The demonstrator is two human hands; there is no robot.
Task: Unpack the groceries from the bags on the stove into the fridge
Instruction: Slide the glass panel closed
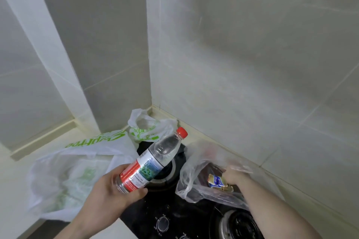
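My left hand [108,192] grips the base of a clear water bottle [155,157] with a red cap and a red and white label, tilted over the black stove [167,217]. My right hand [236,175] reaches inside a clear plastic bag [196,169] on the stove, partly hidden by the film; whether it holds anything is unclear. A small blue and yellow packet [216,180] and dark packages lie in that bag beside the hand. A white bag with green print [73,176] lies flat at the left. Another white bag [147,128] stands in the corner.
Tiled walls meet in a corner right behind the stove. A burner [239,225] and control knobs [162,223] sit at the stove's front. A pale counter [17,190] runs to the left under the flat bag.
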